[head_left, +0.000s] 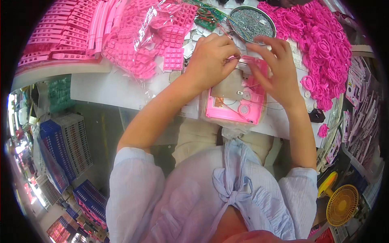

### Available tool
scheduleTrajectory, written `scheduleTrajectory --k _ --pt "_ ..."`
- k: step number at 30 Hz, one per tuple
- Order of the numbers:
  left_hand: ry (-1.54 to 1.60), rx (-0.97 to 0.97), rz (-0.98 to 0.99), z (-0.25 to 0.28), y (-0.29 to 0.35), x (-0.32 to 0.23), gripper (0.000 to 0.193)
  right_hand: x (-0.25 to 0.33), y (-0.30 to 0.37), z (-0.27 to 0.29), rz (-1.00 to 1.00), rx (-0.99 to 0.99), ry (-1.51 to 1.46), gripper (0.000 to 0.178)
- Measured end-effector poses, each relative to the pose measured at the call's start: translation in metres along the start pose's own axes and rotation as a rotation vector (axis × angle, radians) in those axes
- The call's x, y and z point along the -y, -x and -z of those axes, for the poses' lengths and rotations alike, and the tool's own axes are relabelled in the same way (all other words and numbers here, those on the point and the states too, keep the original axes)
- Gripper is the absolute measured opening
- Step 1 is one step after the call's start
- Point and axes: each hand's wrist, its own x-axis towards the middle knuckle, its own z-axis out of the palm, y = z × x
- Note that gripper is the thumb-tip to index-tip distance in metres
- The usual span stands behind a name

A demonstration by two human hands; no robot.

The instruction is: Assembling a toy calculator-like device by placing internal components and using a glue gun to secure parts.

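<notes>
A pink plastic housing (254, 108) lies on the work surface in front of me, with a flat grey-brown plate (227, 87) and thin wires inside it. Over its far edge, my left hand (212, 58) has thumb and fingertips pinched together. What they pinch is too small to make out. Opposite it, my right hand (279, 71) hovers above the right side of the housing, fingers curved and apart, with nothing visible in them. Just beyond both hands stands a round dish (275, 27) of small metal screws. Red wires run by it from green circuit boards (208, 22).
Pink keypads (173, 58), some under clear plastic, are heaped at the left beside stacked pink strips (71, 28). Pink ring-shaped parts (320, 44) pile up on the right. Blue and white crates (60, 150) stand low at left; a yellow fan (342, 204) is at lower right.
</notes>
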Motion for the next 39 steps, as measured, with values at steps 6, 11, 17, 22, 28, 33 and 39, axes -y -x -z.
scheduleTrajectory --k 6,11,17,22,28,33,39 --pt "0.174 -0.008 0.169 -0.004 0.01 -0.007 0.016 -0.002 0.017 -0.013 -0.1 0.139 0.0 0.014" --pt "0.254 -0.035 0.458 -0.005 0.01 -0.023 0.016 0.016 0.015 -0.009 -0.069 0.394 0.268 0.004" --pt "0.008 0.012 0.049 -0.007 0.012 -0.013 0.01 0.034 0.028 0.008 -0.009 0.558 0.135 0.007" --pt "0.017 0.178 0.052 -0.003 0.004 -0.017 0.008 0.049 0.053 0.01 -0.331 0.32 -0.021 0.009" --pt "-0.108 0.307 -0.141 -0.005 0.003 -0.017 0.006 0.052 0.056 0.007 -0.439 0.304 -0.117 0.01" --pt "-0.354 0.369 -0.364 -0.011 -0.006 -0.028 0.017 0.052 0.048 0.01 -0.387 0.305 -0.063 0.012" --pt "-0.418 0.475 -0.433 -0.006 -0.012 -0.038 0.016 0.049 0.047 0.009 -0.326 0.268 -0.071 0.011"
